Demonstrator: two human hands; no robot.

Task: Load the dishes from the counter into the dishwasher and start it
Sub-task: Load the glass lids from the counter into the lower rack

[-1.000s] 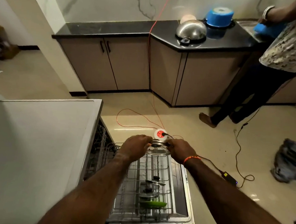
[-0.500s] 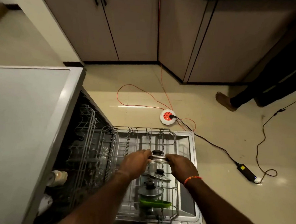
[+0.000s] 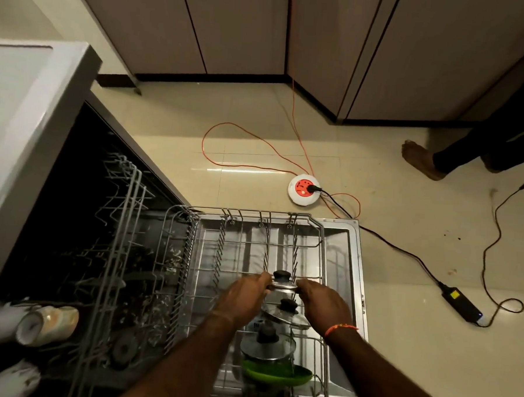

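Glass lid (image 3: 281, 286) with a black knob is standing on edge in the lower dishwasher rack (image 3: 321, 253), left hand (image 3: 245, 297) gripping its rim at nine o'clock and right hand (image 3: 325, 303) at three o'clock. Two more lids (image 3: 269, 344) and a green plate (image 3: 278, 375) are sitting toward six o'clock.

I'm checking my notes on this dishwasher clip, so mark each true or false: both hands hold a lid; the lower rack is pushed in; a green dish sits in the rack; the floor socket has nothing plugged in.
1. Both the left hand and right hand hold a lid. True.
2. The lower rack is pushed in. False: it is pulled out over the open door.
3. A green dish sits in the rack. True.
4. The floor socket has nothing plugged in. False: a black plug sits in it.
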